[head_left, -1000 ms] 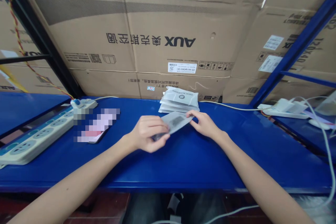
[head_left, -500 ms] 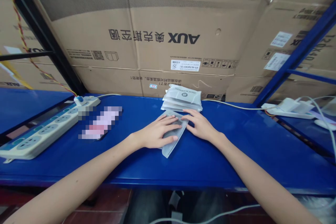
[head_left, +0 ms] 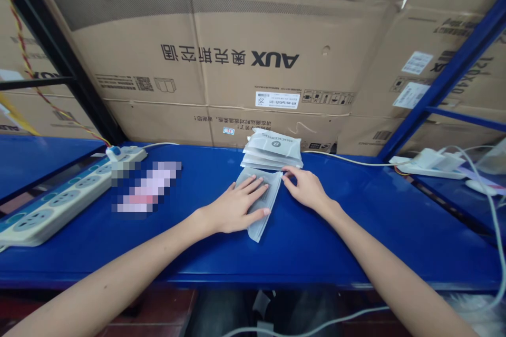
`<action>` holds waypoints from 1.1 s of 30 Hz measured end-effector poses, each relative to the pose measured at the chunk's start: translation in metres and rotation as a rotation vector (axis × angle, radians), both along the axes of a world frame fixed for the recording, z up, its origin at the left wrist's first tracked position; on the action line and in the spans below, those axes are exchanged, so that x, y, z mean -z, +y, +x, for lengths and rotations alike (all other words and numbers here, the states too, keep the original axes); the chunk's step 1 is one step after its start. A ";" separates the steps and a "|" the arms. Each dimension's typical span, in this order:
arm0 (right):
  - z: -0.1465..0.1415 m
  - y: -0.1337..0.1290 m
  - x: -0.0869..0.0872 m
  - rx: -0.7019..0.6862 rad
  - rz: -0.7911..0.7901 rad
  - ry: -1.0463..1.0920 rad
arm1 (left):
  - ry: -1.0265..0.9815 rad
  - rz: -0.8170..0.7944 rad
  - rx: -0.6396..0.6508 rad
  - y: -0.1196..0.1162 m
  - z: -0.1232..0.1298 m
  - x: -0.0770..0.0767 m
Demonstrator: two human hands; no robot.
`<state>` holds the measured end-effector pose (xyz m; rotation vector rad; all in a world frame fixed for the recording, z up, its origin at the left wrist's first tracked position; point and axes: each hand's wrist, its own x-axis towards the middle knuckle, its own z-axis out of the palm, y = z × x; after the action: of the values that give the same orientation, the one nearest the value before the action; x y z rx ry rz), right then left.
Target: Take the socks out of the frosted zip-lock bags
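Note:
A translucent frosted pouch [head_left: 259, 221] lies slanted on the blue tabletop [head_left: 336, 253]. My left hand [head_left: 239, 205] rests on it with the fingers spread, pressing its left and middle part. At the pouch's upper right corner, my right hand [head_left: 304, 187] has its thumb and index finger closed on the edge. Just behind, a stack of similar white pouches [head_left: 272, 148] with dark printing on the top one sits against the cardboard.
Large cardboard boxes [head_left: 221, 21] stand behind the table. A long power strip [head_left: 71, 195] and a pixelated pinkish object [head_left: 148, 187] lie at the left. At the right are white chargers [head_left: 435, 160] and cables beside a blue post [head_left: 446, 73].
My left hand has shifted slightly left and flattened on the pouch. The pouch has turned a little, and my right fingers have moved from its surface to its upper right corner.

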<state>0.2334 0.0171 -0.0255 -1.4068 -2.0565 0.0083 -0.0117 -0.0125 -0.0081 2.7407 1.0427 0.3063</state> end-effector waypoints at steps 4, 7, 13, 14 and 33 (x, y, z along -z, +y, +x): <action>-0.006 0.003 0.005 -0.022 -0.113 0.232 | 0.040 0.014 -0.041 -0.009 0.005 -0.001; -0.013 0.006 0.008 -0.057 -0.124 0.405 | 0.055 0.071 -0.049 -0.017 0.009 0.002; -0.018 0.009 0.012 -0.074 -0.153 0.552 | 0.023 0.177 0.020 -0.021 0.010 0.003; -0.018 0.010 0.013 -0.081 -0.153 0.562 | 0.003 0.162 0.035 -0.018 0.009 0.002; -0.041 -0.006 0.011 -0.264 -0.145 0.672 | -0.176 0.114 0.112 0.057 -0.007 0.000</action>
<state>0.1928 0.0109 -0.0363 -1.0083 -1.6656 0.6609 -0.0185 0.0445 -0.0078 2.7961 0.8479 0.5942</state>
